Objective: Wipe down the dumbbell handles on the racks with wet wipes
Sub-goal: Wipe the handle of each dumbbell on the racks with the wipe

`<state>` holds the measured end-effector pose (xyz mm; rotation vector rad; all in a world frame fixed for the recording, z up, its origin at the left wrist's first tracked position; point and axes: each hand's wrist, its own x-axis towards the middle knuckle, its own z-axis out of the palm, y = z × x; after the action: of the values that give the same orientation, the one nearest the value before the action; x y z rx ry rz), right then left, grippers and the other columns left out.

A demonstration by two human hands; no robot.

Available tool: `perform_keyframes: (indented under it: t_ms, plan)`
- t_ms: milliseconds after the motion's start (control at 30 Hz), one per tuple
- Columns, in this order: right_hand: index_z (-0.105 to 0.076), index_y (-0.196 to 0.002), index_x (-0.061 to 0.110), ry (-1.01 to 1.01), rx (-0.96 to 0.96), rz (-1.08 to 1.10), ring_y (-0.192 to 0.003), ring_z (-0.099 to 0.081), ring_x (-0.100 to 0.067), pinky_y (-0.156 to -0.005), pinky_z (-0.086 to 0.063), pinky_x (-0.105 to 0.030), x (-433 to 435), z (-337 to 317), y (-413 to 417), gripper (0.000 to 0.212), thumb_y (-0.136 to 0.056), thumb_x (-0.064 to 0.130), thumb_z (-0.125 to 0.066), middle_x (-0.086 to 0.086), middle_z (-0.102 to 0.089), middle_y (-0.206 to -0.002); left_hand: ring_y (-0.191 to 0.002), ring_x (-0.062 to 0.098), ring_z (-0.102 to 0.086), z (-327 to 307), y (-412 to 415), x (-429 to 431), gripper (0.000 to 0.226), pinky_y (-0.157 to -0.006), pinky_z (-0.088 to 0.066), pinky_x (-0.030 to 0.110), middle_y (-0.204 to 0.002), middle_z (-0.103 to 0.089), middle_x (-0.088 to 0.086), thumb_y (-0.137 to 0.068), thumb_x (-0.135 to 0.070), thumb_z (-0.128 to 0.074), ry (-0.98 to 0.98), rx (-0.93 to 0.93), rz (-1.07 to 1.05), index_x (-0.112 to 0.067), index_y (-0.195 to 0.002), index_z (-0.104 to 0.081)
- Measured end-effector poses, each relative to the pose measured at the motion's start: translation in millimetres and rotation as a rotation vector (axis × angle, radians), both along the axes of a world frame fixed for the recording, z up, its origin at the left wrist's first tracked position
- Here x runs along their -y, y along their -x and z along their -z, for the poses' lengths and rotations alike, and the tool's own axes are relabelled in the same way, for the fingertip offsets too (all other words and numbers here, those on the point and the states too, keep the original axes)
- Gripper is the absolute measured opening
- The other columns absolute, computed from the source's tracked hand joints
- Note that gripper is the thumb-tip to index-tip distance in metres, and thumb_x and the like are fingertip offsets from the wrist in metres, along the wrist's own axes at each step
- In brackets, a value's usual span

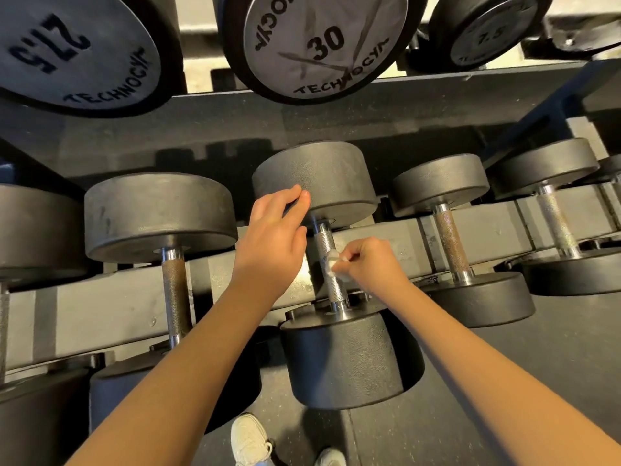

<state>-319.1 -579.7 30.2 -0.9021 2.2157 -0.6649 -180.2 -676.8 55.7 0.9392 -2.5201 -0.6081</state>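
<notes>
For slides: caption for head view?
Right hand holds wet wipe against dumbbell handle; left hand touches the far head.

White sneakers (250,438) on dark floor (571,331)

Gym, free-weights area. Two-tier steel rack (100,307), grey paint, scuffed. Lower tier holds a row of black rubber-headed dumbbells (161,213) lying side by side across the rails. Their handles (450,243) are knurled metal, some of them rust-brown. Upper tier holds larger dumbbells seen end-on, with round end faces stamped with weights: 30 plate (319,45), 27.5 plate (67,52), 7.5 plate (484,31). A maker's name curves along each rim. Floor (571,327) is dark speckled rubber matting. Pale trainers (250,438) on the wearer's feet at the bottom edge.
</notes>
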Motion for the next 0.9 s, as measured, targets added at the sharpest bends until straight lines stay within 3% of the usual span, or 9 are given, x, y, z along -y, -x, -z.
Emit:
perform_keyframes:
  t_ms: [67,167,367,500,667,800,900]
  plan:
    - [-0.066,-0.070,0.003,0.062,-0.015,0.040,-0.060,-0.052,-0.008,-0.057,-0.044,-0.015,8.6,-1.0,-0.4,0.015,-0.081,0.011,-0.073,-0.002,-0.060,-0.069,-0.132,0.019,-0.032,0.0,0.4,0.5,0.047,-0.089,-0.036,0.023,-0.142,-0.044,0.003,-0.095,-0.010,-0.053,0.006,0.005,0.001,-0.013,-0.141,-0.045]
    - [-0.063,-0.068,0.006,0.089,0.004,0.072,-0.055,-0.048,-0.005,-0.054,-0.043,-0.015,10.2,-1.8,-4.5,0.018,-0.081,0.011,-0.073,0.002,-0.055,-0.063,-0.132,0.020,-0.032,0.7,0.4,1.0,0.047,-0.091,-0.035,0.023,-0.142,-0.044,0.003,-0.094,-0.008,-0.053,0.009,0.004,0.007,-0.012,-0.140,-0.045]
    - [-0.068,-0.075,0.002,-0.112,0.042,-0.068,-0.059,-0.051,-0.004,-0.044,-0.037,-0.003,-13.6,-5.3,-2.6,0.008,-0.074,0.004,-0.076,0.002,-0.059,-0.070,-0.132,0.021,-0.033,1.6,-0.1,0.6,0.048,-0.088,-0.038,0.026,-0.142,-0.044,0.003,-0.094,-0.008,-0.052,0.007,0.007,0.000,-0.013,-0.141,-0.045]
    - [-0.068,-0.075,0.003,-0.069,-0.015,0.006,-0.063,-0.054,-0.009,-0.052,-0.044,-0.012,0.0,-7.3,-2.2,0.011,-0.076,0.009,-0.077,0.000,-0.060,-0.072,-0.133,0.019,-0.031,-0.2,-0.3,0.8,0.049,-0.090,-0.035,0.024,-0.143,-0.043,0.002,-0.094,-0.008,-0.052,0.005,0.011,0.005,-0.014,-0.142,-0.043]
    - [-0.071,-0.075,0.011,-0.377,-0.119,-0.270,-0.081,-0.064,-0.021,-0.069,-0.050,-0.027,-10.0,-16.2,-7.8,0.011,-0.069,0.012,-0.081,-0.009,-0.068,-0.084,-0.134,0.020,-0.030,-2.0,-0.4,-0.8,0.049,-0.090,-0.037,0.024,-0.144,-0.042,0.002,-0.095,-0.009,-0.051,-0.002,0.021,-0.001,-0.014,-0.142,-0.042]
    - [-0.063,-0.062,0.015,-0.271,-0.044,-0.081,-0.072,-0.063,-0.017,-0.065,-0.054,-0.029,-7.6,-14.2,-9.9,0.021,-0.068,0.007,-0.082,-0.008,-0.068,-0.077,-0.134,0.021,-0.030,-3.8,-0.5,-2.2,0.049,-0.095,-0.035,0.024,-0.144,-0.042,0.004,-0.095,-0.008,-0.052,-0.008,0.009,0.001,-0.013,-0.142,-0.042]
    - [-0.063,-0.064,0.015,-0.160,-0.072,0.006,-0.071,-0.062,-0.017,-0.066,-0.054,-0.030,-2.1,-11.1,-11.4,0.019,-0.072,0.011,-0.080,-0.005,-0.065,-0.073,-0.134,0.020,-0.029,-5.2,-0.6,-1.8,0.048,-0.095,-0.037,0.025,-0.144,-0.041,0.003,-0.095,-0.007,-0.050,-0.014,0.012,0.002,-0.014,-0.142,-0.042]
